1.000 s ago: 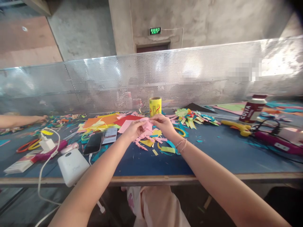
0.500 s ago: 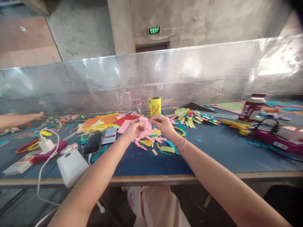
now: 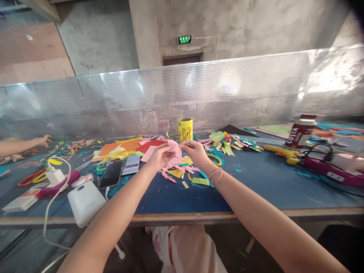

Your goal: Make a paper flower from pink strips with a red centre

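Note:
Between my hands, above the table's middle, is a piece of pink paper (image 3: pixel 175 150). My left hand (image 3: pixel 160 156) is closed on its left side, thumb and fingers pinching it. My right hand (image 3: pixel 196 152) pinches the paper's upper right edge between thumb and fingertips. Pink paper scraps (image 3: pixel 168 176) and a yellow-green strip (image 3: pixel 200 181) lie on the table below. Just behind the hands stands a yellow tape roll (image 3: pixel 185 130), upright. Sheets of orange paper (image 3: pixel 115 148) and red paper (image 3: pixel 152 146) lie to the left of it.
A blue table (image 3: pixel 182 201) holds a phone (image 3: pixel 111 174), a white power bank (image 3: pixel 86 203), yellow scissors (image 3: pixel 284 153), a Costa bottle (image 3: pixel 300 132) and a colourful paper bundle (image 3: pixel 227 142). A perforated metal screen (image 3: pixel 127 98) stands behind. Another person's hand (image 3: pixel 44 140) is at far left.
The pink paper between my hands now looks rounder and more opened out. My hands stay nearly in place. The other person's hand at far left has spread its fingers.

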The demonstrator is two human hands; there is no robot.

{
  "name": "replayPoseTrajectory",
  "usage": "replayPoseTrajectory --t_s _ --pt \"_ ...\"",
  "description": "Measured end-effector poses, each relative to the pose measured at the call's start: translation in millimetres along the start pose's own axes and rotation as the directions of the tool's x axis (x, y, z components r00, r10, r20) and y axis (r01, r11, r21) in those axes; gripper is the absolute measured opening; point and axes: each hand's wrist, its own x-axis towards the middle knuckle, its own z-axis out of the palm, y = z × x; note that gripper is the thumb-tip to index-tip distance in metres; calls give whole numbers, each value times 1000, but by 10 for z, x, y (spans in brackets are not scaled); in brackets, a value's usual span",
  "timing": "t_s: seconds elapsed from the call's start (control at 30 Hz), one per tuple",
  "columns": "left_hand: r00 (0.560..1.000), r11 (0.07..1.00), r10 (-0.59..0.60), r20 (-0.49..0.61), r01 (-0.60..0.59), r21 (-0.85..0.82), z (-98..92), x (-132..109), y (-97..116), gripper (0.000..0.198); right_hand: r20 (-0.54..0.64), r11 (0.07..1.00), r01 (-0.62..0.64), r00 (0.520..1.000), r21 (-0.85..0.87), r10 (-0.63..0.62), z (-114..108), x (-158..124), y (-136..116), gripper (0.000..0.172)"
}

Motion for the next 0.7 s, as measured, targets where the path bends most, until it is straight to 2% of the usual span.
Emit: replayPoseTrajectory --t_s 0.17,0.27,0.33,0.43,0.53,0.7 --pt "999 999 39 -5 -39 29 7 3 1 16 -21 999 10 1000 -32 -11 -20 15 -9 13" --pt "983 979 166 -75 -156 131 10 7 -13 21 -51 991 53 997 -123 -60 -38 24 -3 12" --pt "942 915 326 -82 -292 277 4 12 -25 26 -62 984 80 994 -161 -91 -42 29 6 11" --pt "863 732 503 40 -450 511 -25 28 -38 31 -49 974 112 991 -194 -124 -34 29 11 11" --pt "844 595 521 131 -469 653 -60 54 -41 26 -25 971 123 991 -205 -131 -29 25 8 11" --pt "847 549 508 158 -459 698 -82 56 -21 19 -5 959 142 989 -244 -148 -47 26 12 12"
